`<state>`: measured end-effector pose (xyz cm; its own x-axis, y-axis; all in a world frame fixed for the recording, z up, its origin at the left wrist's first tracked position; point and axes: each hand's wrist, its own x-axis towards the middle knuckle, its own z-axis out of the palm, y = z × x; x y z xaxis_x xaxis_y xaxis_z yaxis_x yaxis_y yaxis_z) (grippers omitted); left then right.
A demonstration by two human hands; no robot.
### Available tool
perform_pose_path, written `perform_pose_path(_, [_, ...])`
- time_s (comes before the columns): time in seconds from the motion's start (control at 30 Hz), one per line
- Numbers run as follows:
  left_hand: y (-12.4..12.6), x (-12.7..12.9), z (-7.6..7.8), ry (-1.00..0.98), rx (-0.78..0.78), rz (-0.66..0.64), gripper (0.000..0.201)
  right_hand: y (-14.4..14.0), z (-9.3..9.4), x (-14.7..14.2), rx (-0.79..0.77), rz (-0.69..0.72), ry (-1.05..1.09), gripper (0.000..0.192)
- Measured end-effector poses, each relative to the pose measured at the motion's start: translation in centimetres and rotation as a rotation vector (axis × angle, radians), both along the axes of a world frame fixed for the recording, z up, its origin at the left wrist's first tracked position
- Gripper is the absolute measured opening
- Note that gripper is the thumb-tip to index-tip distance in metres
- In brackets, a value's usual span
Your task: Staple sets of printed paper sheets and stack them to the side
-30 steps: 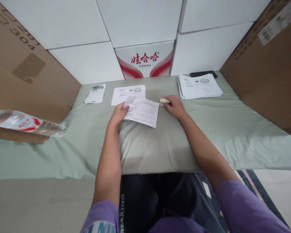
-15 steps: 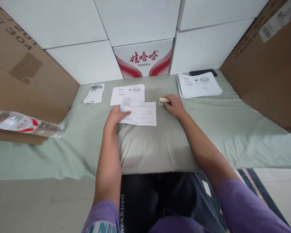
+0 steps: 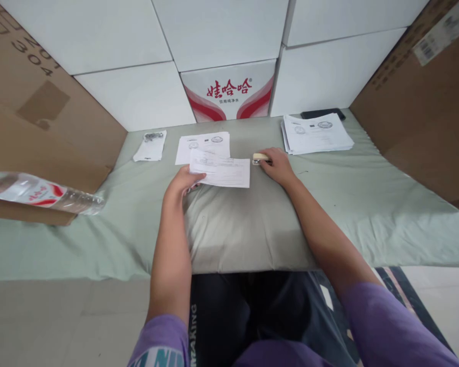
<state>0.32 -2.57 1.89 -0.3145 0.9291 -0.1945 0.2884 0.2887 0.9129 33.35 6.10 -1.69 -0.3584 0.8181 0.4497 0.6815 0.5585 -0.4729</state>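
Note:
My left hand pinches the left end of some printed paper sheets, thumb on top and fingers underneath. Whether it is one sheet or more, I cannot tell. Just right of the paper, my right hand is closed around a small cream stapler, its head pointing left toward the sheets. A small gap lies between stapler and paper. Behind the held paper rests a pile of stamped sheets, partly covered by it. To the right, beyond my right hand, sits a thicker stack of stamped papers.
A white packet with small dark pieces lies at the left on the green cloth. A water bottle is at far left. Cardboard boxes flank both sides. White cartons form the back wall. A dark phone-like object lies behind the stack.
The held paper has tilted, its near edge lifting away from the cloth, and moved slightly right toward the stapler. My right hand keeps its hold on the stapler. The view has shifted slightly.

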Motion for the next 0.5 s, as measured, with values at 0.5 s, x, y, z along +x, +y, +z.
perform_pose_path(0.5, [0.1,1.6,0.1,-0.035,-0.077,0.006,0.039,0.0,0.0,-0.1,-0.008,-0.011,-0.003,0.032])
